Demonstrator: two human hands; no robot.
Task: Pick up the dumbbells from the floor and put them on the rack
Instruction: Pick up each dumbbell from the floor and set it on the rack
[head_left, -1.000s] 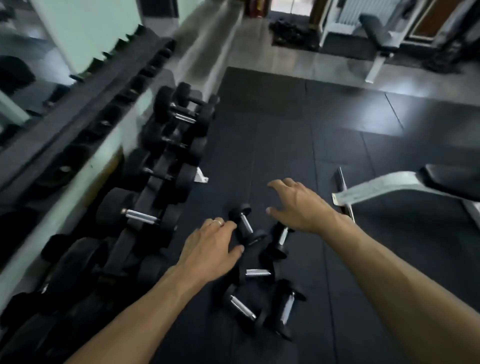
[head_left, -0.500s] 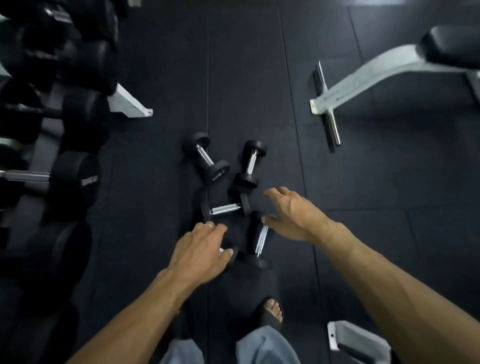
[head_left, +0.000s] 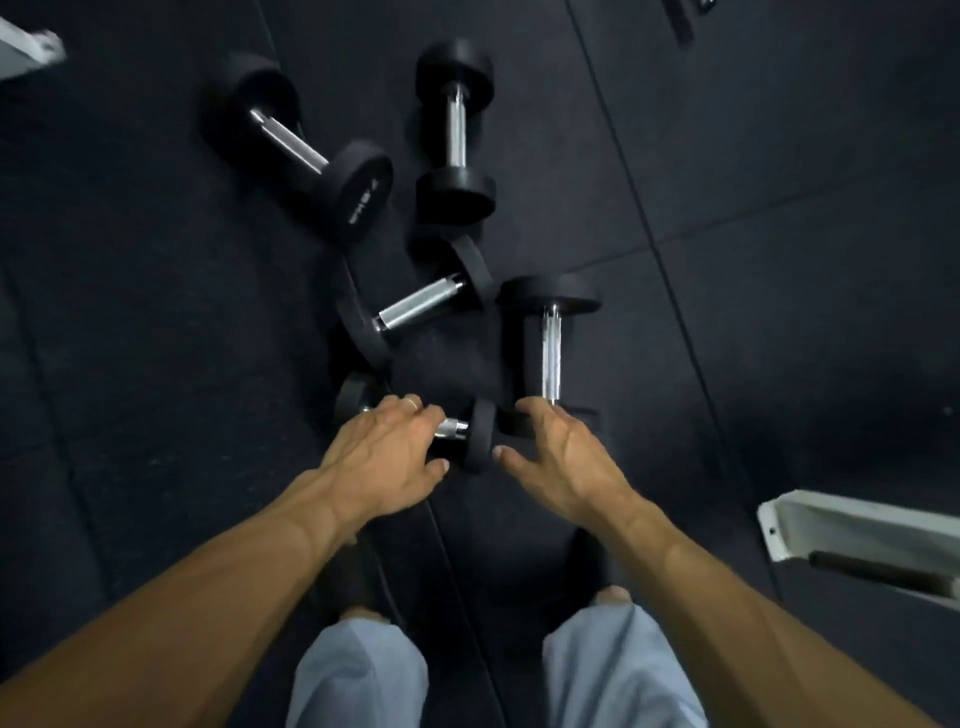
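Five dumbbells lie on the black rubber floor (head_left: 779, 260), none yet lifted, so the task looks barely begun. The left hand (head_left: 387, 457) curls down over the handle of the nearest dumbbell (head_left: 470, 434) at lower centre, fingers draped on the chrome; whether they have closed tight cannot be told. The right hand (head_left: 558, 457) is spread, fingers apart, fingertips just reaching the near end of the upright-lying dumbbell (head_left: 550, 348) beside it. Three more wait above: the angled dumbbell (head_left: 418, 304) at centre, the large dumbbell (head_left: 298, 145) at upper left, the far dumbbell (head_left: 456, 130) at top centre. The rack is out of frame (only white frame pieces show at the edges).
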